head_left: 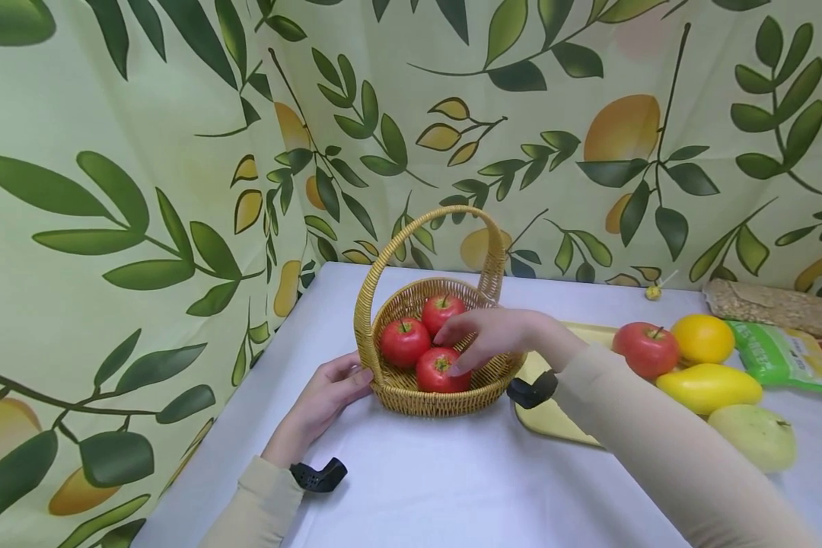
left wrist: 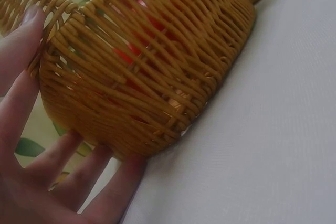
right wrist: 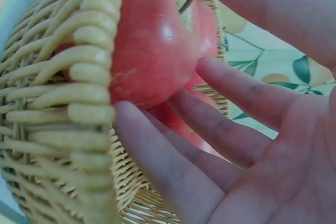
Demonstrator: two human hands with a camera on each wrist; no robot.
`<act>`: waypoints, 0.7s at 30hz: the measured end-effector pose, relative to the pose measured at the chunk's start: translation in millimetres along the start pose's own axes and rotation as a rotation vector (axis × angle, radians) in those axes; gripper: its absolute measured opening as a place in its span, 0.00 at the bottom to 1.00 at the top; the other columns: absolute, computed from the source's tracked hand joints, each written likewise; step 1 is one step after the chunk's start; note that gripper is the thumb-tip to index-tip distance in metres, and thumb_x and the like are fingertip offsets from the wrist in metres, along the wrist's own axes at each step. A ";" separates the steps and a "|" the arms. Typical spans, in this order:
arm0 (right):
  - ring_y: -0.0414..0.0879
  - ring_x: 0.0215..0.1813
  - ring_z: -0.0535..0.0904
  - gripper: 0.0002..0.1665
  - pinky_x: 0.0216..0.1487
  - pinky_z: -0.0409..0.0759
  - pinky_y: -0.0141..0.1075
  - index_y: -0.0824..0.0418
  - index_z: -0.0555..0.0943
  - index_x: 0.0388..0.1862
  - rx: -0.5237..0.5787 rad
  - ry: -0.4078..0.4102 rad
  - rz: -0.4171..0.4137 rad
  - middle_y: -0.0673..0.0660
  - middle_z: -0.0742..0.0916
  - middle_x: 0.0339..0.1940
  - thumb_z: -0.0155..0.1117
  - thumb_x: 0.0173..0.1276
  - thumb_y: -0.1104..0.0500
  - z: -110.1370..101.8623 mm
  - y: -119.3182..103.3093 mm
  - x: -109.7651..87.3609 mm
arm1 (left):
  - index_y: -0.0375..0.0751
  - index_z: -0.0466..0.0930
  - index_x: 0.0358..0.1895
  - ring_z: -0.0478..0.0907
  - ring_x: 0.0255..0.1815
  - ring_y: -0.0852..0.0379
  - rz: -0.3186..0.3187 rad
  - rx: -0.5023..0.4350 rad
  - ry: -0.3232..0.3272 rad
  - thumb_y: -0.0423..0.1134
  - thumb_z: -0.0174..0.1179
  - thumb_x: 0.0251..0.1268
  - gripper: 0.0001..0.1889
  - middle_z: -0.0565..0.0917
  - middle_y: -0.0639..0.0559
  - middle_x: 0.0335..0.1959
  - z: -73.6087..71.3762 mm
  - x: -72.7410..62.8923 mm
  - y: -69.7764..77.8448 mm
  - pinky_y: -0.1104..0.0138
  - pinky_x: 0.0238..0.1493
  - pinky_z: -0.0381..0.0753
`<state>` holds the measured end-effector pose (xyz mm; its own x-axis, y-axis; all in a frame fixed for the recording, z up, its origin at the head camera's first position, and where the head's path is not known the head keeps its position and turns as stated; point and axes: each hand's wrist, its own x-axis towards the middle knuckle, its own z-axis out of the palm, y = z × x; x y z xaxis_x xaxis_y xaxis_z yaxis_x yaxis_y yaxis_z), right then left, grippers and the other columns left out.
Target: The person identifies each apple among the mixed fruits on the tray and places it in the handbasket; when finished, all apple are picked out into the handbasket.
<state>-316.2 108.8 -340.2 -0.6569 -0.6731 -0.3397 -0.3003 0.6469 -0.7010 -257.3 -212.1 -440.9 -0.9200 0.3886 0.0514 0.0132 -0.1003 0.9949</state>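
Three red apples sit in a wicker basket [head_left: 425, 403] with a tall arched handle: one at the left [head_left: 404, 346], one at the back [head_left: 445, 306], and a front apple [head_left: 438, 377]. My left hand [head_left: 325, 399] holds the basket's left side. In the left wrist view, its thumb [left wrist: 23, 40] lies at the rim by the handle's base and the other fingers touch the outer wall. Reaching over the right rim, my right hand [head_left: 493, 332] is among the apples. The right wrist view shows its extended fingers against an apple [right wrist: 152, 45], thumb apart.
Partly under the right forearm lies a yellow tray [head_left: 568, 426]. Farther right are another red apple [head_left: 647, 350], an orange [head_left: 702, 339], a yellow mango [head_left: 708, 388] and a pale green fruit [head_left: 753, 438]. Bagged goods [head_left: 770, 354] lie beyond them. A leaf-patterned cloth [head_left: 534, 99] hangs behind.
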 end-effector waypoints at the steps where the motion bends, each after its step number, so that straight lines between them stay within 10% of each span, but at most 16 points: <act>1: 0.51 0.68 0.72 0.37 0.67 0.75 0.50 0.53 0.77 0.69 -0.015 0.010 -0.011 0.50 0.80 0.66 0.77 0.62 0.46 -0.6 0.3 -2.5 | 0.18 0.69 0.66 0.80 0.60 0.52 0.001 0.000 -0.002 0.34 0.62 0.74 0.26 0.66 0.28 0.71 0.2 0.1 -0.3 0.57 0.61 0.81; 21: 0.56 0.67 0.76 0.30 0.64 0.79 0.54 0.53 0.77 0.66 0.122 0.345 -0.172 0.55 0.82 0.64 0.72 0.69 0.48 31.4 19.3 -63.3 | 0.16 0.67 0.66 0.79 0.61 0.47 0.020 -0.018 -0.011 0.33 0.61 0.74 0.26 0.71 0.28 0.67 1.3 -0.9 -2.4 0.56 0.62 0.81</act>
<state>-258.7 152.6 -351.8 -0.8041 -0.5945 0.0049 -0.3553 0.4738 -0.8058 -255.9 -211.0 -443.2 -0.9153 0.3961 0.0725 0.0247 -0.1245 0.9919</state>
